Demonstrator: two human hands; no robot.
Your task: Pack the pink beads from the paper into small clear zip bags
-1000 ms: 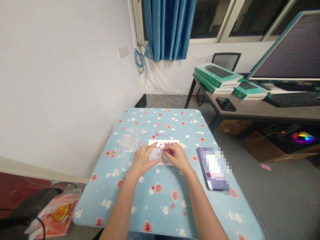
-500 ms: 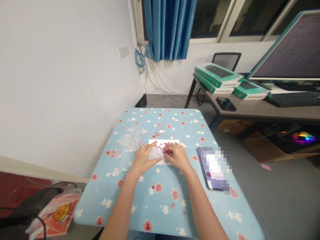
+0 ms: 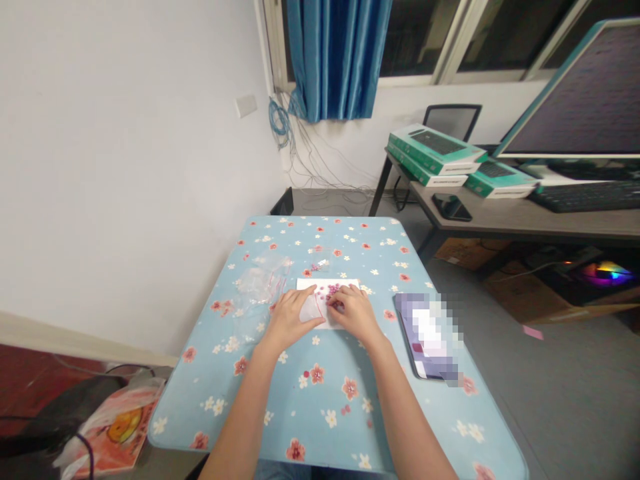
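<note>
A white sheet (image 3: 303,283) lies mid-table with a cluster of small purple-pink beads (image 3: 331,289) on it. My left hand (image 3: 289,319) rests at the sheet's left side, thumb and fingers round a small clear zip bag (image 3: 313,309) with a red seal line; the bag's sealing edge faces right. Curled over the beads is my right hand (image 3: 354,312), thumb and fingertips drawn together close to the bag's edge. Whatever is between those fingertips is too small to make out. Part of the beads is hidden under the right fingers.
Loose clear plastic bags (image 3: 263,280) lie left of the sheet. Behind it is another small bag (image 3: 320,262) with a few beads. A tablet-like device (image 3: 425,340), its screen blurred, lies at the right. Keyboard boxes (image 3: 440,153) and a monitor (image 3: 580,100) stand on the desk beyond.
Both hands keep nearly the same place; the right fingertips have shifted only slightly at the beads. The bag remains in my left hand.
</note>
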